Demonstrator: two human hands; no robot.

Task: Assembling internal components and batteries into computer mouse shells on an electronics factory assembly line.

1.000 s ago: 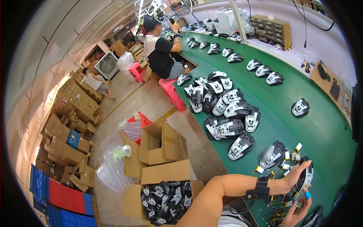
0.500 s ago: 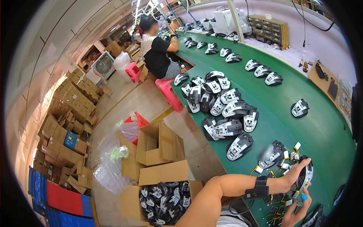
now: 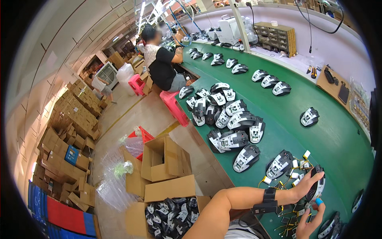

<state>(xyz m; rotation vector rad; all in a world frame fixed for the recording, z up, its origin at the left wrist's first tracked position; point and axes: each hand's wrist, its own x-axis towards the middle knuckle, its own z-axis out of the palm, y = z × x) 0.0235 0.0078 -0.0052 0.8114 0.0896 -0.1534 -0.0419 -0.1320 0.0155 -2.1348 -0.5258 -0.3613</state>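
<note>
My left hand is wrapped round a black and silver computer mouse, tilted on its side with its silver underside turned to the right. Close to the mouse's near end, my right hand has thumb and forefinger brought together. A blue finger cot covers that forefinger's tip. Whatever lies in the pinch is too small to make out. Around and under both hands spread small silver battery packs with thin coloured wires. Just beyond them another mouse rests underside up.
A heap of mice covers the bench's left side; a row of mice runs along the green bench. An open carton full of mice stands at lower left. A seated co-worker works farther along.
The whole view has shifted slightly. My right hand's fingertips have drawn together at the mouse's near end, while my left hand keeps its hold on the mouse.
</note>
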